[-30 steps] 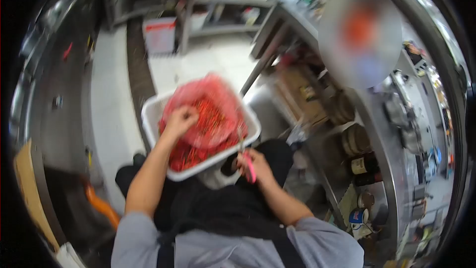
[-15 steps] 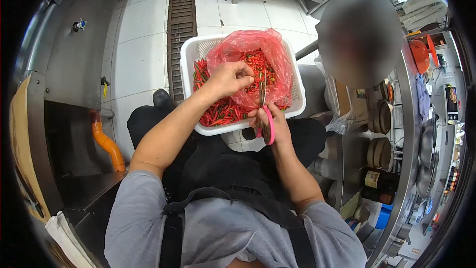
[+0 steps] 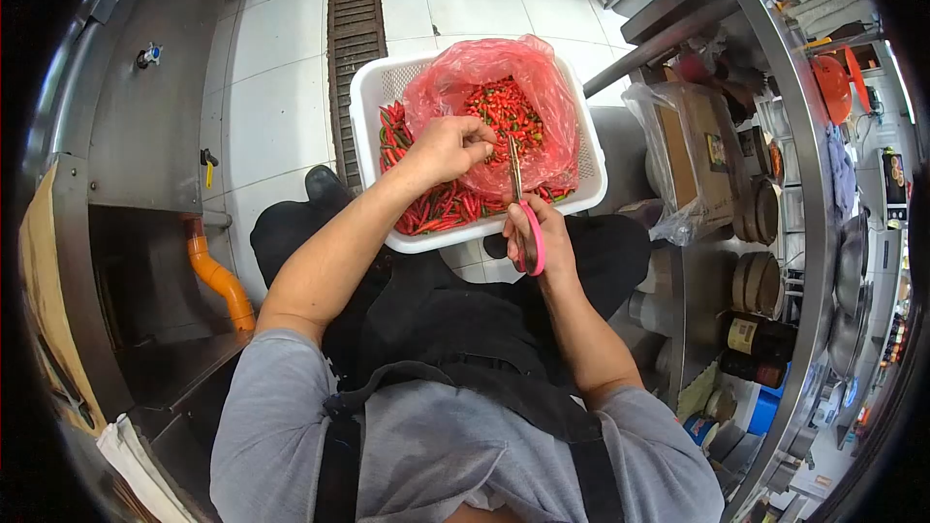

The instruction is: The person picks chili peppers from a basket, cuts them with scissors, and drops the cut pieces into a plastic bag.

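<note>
A white perforated plastic basket [image 3: 364, 97] rests by my knees with whole red chili peppers [image 3: 436, 214] in it. Inside it, a pink plastic bag [image 3: 439, 87] lies open around many small cut chili pieces [image 3: 506, 108]. My left hand [image 3: 453, 147] is over the bag, thumb and fingers pinched on a red chili, mostly hidden by the fingertips. In my right hand [image 3: 548, 232] are pink-handled scissors [image 3: 516, 170], fingers wrapped round the handles. The blades point away from me, their tips near my left fingertips and nearly together.
At the left stands a steel counter [image 3: 160, 126] with an orange pipe [image 3: 215, 276] beneath. A slotted floor drain [image 3: 356, 19] runs beyond the basket. To the right, a steel shelf [image 3: 812, 136] holds a cardboard box [image 3: 693, 150] in clear plastic, bottles and pans.
The person at the upper right has gone from view, uncovering the shelf. The scissor blades look closer together. My left hand stays over the bag.
</note>
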The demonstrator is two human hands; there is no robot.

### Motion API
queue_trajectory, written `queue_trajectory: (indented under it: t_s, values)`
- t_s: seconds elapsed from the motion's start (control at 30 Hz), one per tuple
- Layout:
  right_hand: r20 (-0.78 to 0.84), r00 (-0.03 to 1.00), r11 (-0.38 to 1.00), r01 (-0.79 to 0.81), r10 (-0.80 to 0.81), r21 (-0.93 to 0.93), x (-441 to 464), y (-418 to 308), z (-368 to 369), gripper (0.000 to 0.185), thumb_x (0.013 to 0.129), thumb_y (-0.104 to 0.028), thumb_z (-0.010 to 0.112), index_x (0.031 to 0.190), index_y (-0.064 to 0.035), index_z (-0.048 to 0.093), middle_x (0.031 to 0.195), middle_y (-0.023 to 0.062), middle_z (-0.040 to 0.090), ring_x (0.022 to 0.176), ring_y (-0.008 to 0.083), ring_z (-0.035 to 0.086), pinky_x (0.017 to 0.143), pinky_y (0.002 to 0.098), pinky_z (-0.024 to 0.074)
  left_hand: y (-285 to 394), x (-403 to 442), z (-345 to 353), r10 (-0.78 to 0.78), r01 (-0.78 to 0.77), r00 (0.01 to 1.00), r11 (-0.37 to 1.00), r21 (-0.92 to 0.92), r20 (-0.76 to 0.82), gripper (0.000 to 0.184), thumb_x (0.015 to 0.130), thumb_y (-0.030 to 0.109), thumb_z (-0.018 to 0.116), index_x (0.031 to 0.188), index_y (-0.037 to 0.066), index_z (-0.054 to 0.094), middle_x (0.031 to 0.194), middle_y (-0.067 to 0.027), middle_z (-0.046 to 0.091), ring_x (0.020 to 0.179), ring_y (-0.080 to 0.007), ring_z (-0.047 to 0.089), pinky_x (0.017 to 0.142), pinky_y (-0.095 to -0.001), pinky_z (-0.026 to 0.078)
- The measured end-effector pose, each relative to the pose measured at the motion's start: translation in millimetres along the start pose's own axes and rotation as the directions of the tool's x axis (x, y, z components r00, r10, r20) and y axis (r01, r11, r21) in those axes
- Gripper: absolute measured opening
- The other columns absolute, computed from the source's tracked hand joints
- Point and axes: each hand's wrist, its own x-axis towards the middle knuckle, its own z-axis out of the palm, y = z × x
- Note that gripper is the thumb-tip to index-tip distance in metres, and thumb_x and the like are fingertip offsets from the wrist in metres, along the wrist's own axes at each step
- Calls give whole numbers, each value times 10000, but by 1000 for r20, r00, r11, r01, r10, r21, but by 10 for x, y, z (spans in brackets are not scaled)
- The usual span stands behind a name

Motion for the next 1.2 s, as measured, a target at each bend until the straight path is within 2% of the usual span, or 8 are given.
queue_trajectory:
  t_s: [0.17, 0.37, 0.53, 0.63, 0.83, 0.93, 1.0, 1.2]
  values:
    - [36, 999, 999, 33, -34, 37, -80, 82, -30, 455, 925, -274, 629, 1235, 33, 498, 842, 109, 644, 571, 152, 606, 462, 253, 461, -31, -5, 65, 43, -44, 999, 998, -34, -24, 166, 850, 97, 677, 989, 6, 667, 860, -52, 685, 797, -112, 620, 741, -281, 498]
    - [88, 994, 998, 60, -62, 20, -31, -12, -17, 502, 907, -316, 647, 1230, 33, 484, 879, 114, 649, 641, 163, 620, 510, 269, 483, 50, -57, 115, 58, -52, 993, 997, -57, 102, 127, 857, 76, 667, 954, 0, 637, 822, -35, 659, 778, -100, 601, 715, -271, 483]
    - [7, 999, 999, -32, 32, -32, 18, -47, -16, 294, 949, -202, 592, 1131, 27, 556, 642, 40, 554, 375, 102, 494, 346, 219, 366, -25, -9, 109, 73, -71, 993, 997, -33, 91, 124, 855, 81, 671, 948, 6, 638, 812, -31, 653, 759, -88, 589, 696, -262, 474]
    - [6, 1000, 1000, -18, 18, 10, 8, 48, -38, 358, 938, -233, 613, 1170, 29, 541, 680, 59, 583, 410, 116, 522, 373, 225, 394, -66, 25, 97, 9, -8, 999, 1000, -23, 52, 129, 849, 99, 682, 942, 16, 646, 810, -27, 653, 744, -91, 582, 694, -266, 473]
    - [59, 998, 997, 20, -25, 75, -31, 109, -48, 475, 922, -282, 634, 1258, 25, 499, 811, 101, 644, 557, 140, 593, 494, 254, 474, 21, 0, 135, 74, -75, 997, 997, -22, -31, 129, 835, 120, 705, 923, 38, 660, 801, -5, 647, 748, -86, 574, 703, -266, 471]
    - [90, 995, 997, 44, -50, 66, -28, 61, -28, 448, 926, -277, 628, 1236, 21, 508, 834, 100, 648, 595, 136, 601, 519, 261, 482, 39, -22, 169, 109, -109, 994, 994, -17, -32, 133, 823, 128, 705, 912, 37, 667, 780, -54, 669, 740, -137, 631, 696, -298, 510]
    - [74, 996, 997, 46, -51, 67, 8, 47, -18, 427, 912, -274, 650, 1208, 10, 531, 792, 85, 639, 563, 129, 597, 486, 252, 467, -13, -18, 216, 111, -109, 994, 988, -106, 15, 125, 823, 126, 702, 901, 36, 665, 790, -59, 675, 748, -145, 639, 704, -304, 515]
    - [58, 998, 999, -18, 15, 49, 111, 4, -28, 348, 905, -267, 664, 1107, 3, 576, 661, 52, 588, 429, 120, 544, 381, 242, 407, -48, 10, 214, 72, -72, 997, 997, -24, -13, 143, 822, 116, 691, 924, 24, 648, 790, -82, 678, 756, -181, 654, 710, -319, 518]
